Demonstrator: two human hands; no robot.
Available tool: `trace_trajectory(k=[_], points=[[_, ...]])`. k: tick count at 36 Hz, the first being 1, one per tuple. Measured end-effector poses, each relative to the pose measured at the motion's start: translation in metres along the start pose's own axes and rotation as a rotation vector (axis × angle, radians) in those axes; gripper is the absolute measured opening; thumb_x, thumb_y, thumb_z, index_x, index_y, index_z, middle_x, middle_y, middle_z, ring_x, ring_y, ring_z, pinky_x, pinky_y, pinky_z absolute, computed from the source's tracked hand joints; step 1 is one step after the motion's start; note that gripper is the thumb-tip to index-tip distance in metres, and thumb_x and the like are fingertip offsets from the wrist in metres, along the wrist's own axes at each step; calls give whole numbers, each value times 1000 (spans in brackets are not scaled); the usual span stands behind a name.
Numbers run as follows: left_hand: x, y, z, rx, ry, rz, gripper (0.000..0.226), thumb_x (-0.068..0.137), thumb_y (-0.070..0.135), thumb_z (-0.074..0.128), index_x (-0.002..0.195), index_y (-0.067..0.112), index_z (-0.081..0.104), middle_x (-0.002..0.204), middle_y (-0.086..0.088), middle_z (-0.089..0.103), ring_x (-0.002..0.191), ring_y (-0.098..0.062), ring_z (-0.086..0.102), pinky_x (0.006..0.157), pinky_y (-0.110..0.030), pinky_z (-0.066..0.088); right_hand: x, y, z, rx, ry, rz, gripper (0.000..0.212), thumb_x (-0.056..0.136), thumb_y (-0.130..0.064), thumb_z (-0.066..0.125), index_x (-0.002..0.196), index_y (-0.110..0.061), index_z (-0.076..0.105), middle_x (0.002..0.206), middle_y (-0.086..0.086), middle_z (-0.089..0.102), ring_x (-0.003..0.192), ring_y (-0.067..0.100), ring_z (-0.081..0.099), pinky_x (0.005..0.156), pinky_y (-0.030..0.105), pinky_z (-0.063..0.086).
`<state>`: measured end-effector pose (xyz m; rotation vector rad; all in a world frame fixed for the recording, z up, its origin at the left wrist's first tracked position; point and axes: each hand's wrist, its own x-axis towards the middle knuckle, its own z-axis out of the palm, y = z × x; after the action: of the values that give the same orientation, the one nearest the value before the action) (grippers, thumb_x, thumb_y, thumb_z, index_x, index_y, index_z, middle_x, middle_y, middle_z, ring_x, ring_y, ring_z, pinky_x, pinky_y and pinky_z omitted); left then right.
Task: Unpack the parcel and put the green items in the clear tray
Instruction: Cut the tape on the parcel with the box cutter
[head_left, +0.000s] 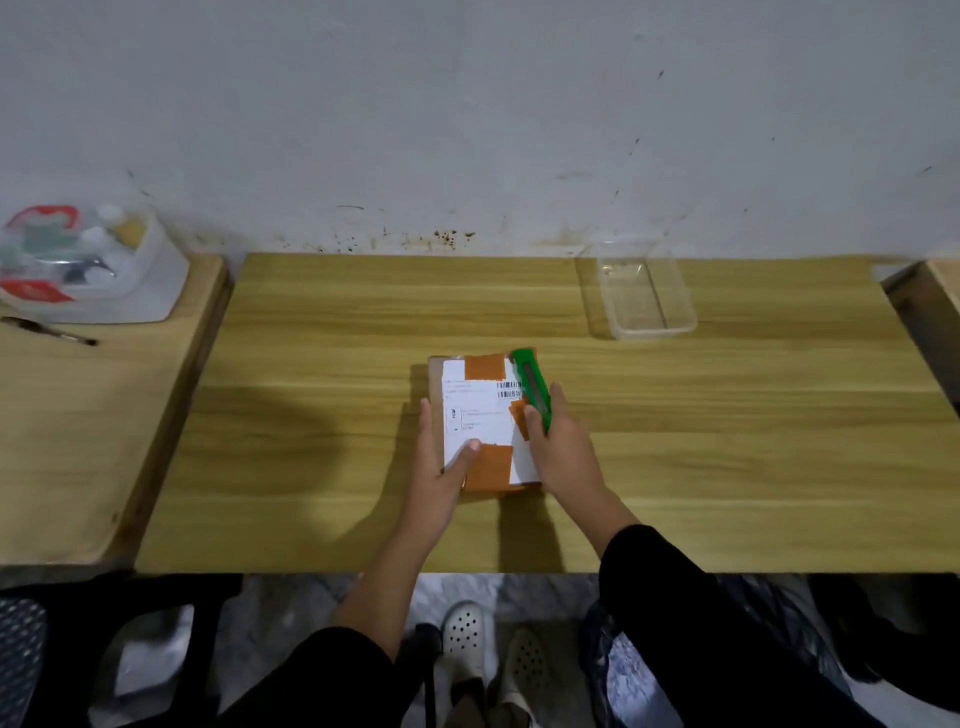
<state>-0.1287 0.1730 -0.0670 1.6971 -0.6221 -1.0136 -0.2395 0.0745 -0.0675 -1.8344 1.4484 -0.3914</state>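
Parcel (483, 423) sits mid-frame, apparently still taped; left hand (441, 475) lies flat steadying it, right hand (558, 447) grips green cutter (532, 387); clear tray (644, 296), upper right, holds nothing yet

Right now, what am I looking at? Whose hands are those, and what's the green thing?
There is no robot here. A person wears a camera on their head, so you look down at their own two hands. On the wooden table lies a cardboard parcel with a white label and orange tape. The left hand presses on it to keep it steady. The right hand holds a green box cutter against the parcel's right edge. Farther back on the right sits an empty clear tray. On a side table to the left is a box of small supplies.
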Motion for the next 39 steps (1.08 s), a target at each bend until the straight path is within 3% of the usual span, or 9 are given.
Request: trace_trajectory(k=[2, 6, 10, 14, 18, 21, 25, 31, 39], points=[[3, 1, -2, 14, -39, 1, 79, 92, 16, 56, 149, 23, 1, 144, 13, 28, 128, -3, 34, 86, -4, 40, 1, 1, -8, 47, 8, -11, 50, 98, -29, 39, 143, -12, 27, 110, 19, 65, 91, 35, 63, 66, 34, 45], [20, 5, -16, 86, -130, 17, 81, 91, 23, 57, 149, 28, 0, 155, 9, 16, 142, -10, 21, 116, -33, 25, 6, 2, -21, 180, 65, -7, 28, 97, -22, 42, 122, -12, 48, 90, 9, 65, 69, 21, 56, 54, 28, 38], [43, 22, -32, 373, -245, 56, 76, 92, 31, 54, 149, 28, 3, 141, 24, 14, 133, -2, 25, 93, -4, 32, 14, 7, -30, 289, 38, 75, 17, 95, -14, 45, 110, -10, 52, 69, 2, 55, 50, 13, 48, 42, 20, 40], [71, 27, -46, 805, -103, 148, 75, 86, 54, 53, 148, 30, 18, 155, 1, 25, 141, -21, 27, 110, -40, 31, 21, 6, -36, 367, 5, 65, 20, 93, -11, 48, 113, -12, 52, 66, 5, 54, 47, 15, 48, 44, 27, 42], [59, 28, -24, 720, 270, 102, 72, 90, 41, 53, 148, 13, 19, 158, -11, 11, 146, -26, 5, 117, -39, 12, 31, 0, -38, 387, 27, 50, 22, 93, -10, 47, 115, -13, 51, 62, 0, 50, 39, 1, 49, 40, 17, 43], [41, 25, -6, 409, 443, -65, 77, 91, 39, 52, 148, 8, 10, 157, -13, 11, 145, -28, 13, 115, -43, 23, 36, -6, -40, 492, -82, 101, 36, 93, -4, 42, 127, -17, 45, 72, 2, 50, 54, 13, 50, 47, 22, 46], [41, 21, -2, 157, 411, -149, 76, 93, 39, 48, 149, 10, 6, 146, -15, 39, 129, -31, 44, 104, -41, 39, 39, -6, -45, 561, -190, 74, 46, 95, 2, 38, 135, -18, 38, 78, 2, 50, 60, 15, 46, 50, 22, 45], [67, 48, -24, 281, 186, -87, 66, 100, 27, 38, 150, 14, -3, 156, -2, 20, 137, -22, 33, 90, -19, 29, 48, 5, -48, 479, -127, 105, 49, 96, -5, 41, 143, -14, 32, 72, -1, 51, 55, 12, 42, 41, 13, 39], [63, 41, -11, 297, 330, -4, 64, 97, 27, 44, 150, 17, 9, 157, -7, 15, 142, -22, 22, 101, -23, 27, 46, 2, -45, 372, -78, 31, 45, 95, -13, 48, 139, -20, 41, 80, -15, 49, 61, -2, 43, 56, 16, 35]])
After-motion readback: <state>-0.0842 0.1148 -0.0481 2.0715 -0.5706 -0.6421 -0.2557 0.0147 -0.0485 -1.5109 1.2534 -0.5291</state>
